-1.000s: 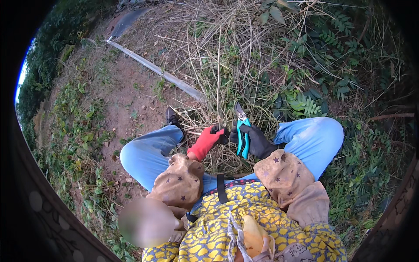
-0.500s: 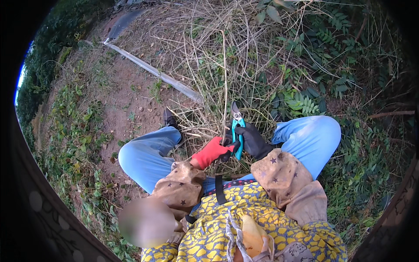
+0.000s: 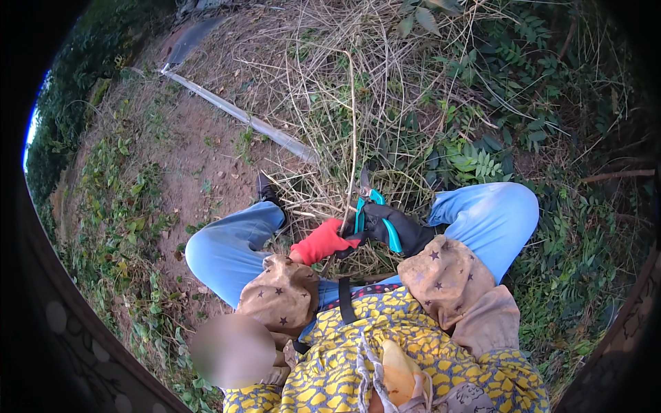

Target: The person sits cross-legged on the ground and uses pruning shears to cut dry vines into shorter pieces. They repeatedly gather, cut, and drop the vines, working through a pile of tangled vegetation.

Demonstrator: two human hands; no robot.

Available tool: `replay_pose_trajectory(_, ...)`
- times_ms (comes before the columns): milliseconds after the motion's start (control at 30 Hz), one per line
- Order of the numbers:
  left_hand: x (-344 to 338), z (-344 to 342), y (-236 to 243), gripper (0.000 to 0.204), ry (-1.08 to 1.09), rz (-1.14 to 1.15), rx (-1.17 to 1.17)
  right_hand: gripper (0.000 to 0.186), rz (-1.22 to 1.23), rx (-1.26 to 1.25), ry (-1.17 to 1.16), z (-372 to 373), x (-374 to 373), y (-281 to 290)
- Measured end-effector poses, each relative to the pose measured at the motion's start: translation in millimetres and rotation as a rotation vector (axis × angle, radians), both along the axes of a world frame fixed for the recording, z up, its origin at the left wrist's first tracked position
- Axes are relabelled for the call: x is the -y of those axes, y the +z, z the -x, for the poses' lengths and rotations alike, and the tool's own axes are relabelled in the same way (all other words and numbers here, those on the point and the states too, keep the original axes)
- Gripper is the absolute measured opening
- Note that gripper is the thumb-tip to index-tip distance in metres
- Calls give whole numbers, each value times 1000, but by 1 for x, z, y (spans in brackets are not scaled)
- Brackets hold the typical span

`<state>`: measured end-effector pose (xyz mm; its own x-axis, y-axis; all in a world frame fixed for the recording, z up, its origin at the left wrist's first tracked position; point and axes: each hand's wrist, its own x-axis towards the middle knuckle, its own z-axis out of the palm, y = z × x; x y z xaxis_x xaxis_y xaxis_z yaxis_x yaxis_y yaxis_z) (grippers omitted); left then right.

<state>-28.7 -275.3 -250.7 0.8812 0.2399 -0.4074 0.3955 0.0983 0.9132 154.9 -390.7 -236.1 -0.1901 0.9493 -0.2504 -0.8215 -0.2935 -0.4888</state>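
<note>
Head view: left hand (image 3: pixel 323 242) in red glove, fingers closed round the lower part of a thin dry stem (image 3: pixel 354 117), which rises from the fist up over the brush. Right hand (image 3: pixel 399 228), dark glove, wrapped on teal pruning shears (image 3: pixel 392 237), handles spread; blades just beside the stem, contact can't be told. I'd steady the stem, seat it deep between the blades and hold the red glove clear of them. Tangled dry stalks (image 3: pixel 406 48) crowd behind and could snag; green leaves (image 3: pixel 478 162) off right, pale pole (image 3: pixel 234 109) off left
</note>
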Motion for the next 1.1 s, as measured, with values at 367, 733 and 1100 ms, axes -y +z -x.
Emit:
replay_pose_trajectory(367, -18, 5, 3, 32, 55, -325, -209, 48, -113, 1021, -132, 4, 3, -5)
replay_pose_trajectory(733, -36, 13, 14, 37, -332, -689, -351, 54, -8, 1479, -20, 20, 6, -15)
replay_pose_trajectory(1100, -90, -20, 8, 37, 461, -41, 132, 50, -266, 1814, 101, 63, 23, -44)
